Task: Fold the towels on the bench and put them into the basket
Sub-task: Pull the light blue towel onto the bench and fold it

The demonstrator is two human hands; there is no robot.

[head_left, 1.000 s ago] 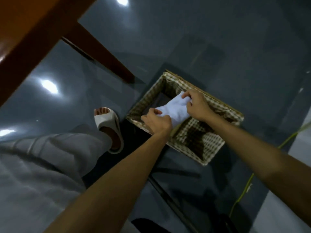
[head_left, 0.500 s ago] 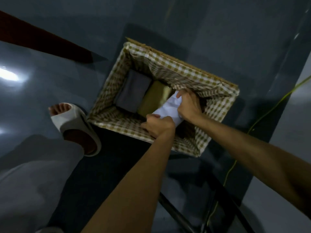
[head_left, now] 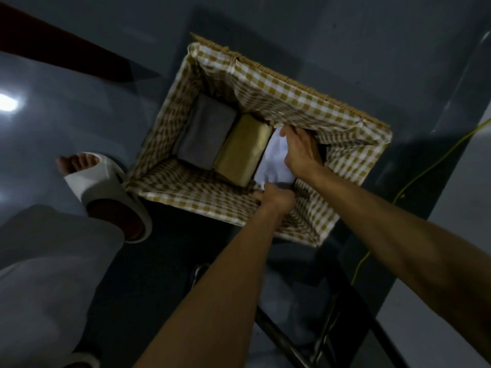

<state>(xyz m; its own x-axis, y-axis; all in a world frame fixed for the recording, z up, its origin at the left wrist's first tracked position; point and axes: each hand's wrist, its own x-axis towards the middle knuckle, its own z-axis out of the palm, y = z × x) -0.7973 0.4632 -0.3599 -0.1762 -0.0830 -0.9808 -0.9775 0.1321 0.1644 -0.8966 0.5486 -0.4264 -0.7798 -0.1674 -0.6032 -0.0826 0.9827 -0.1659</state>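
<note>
A wicker basket [head_left: 297, 96] with a brown-and-white checked lining stands on the dark floor. Inside it lie a folded grey towel [head_left: 207, 136] at the left and a folded olive towel [head_left: 244, 150] beside it. A folded white towel [head_left: 273, 158] sits at the right, deep inside the basket next to the olive one. My left hand [head_left: 276, 197] grips its near edge. My right hand [head_left: 303, 150] holds its far and right side, fingers curled over the cloth.
My foot in a white slipper [head_left: 106, 187] stands just left of the basket, with my grey trouser leg [head_left: 50, 274] below it. A dark wooden beam [head_left: 66, 57] crosses the upper left. A yellow-green cord [head_left: 414, 179] runs along the floor at the right. Dark metal bars [head_left: 287, 338] lie at the bottom.
The white towel has gone from above the basket's rim down inside it, beside the olive towel, with both hands following. The view has moved closer over the basket.
</note>
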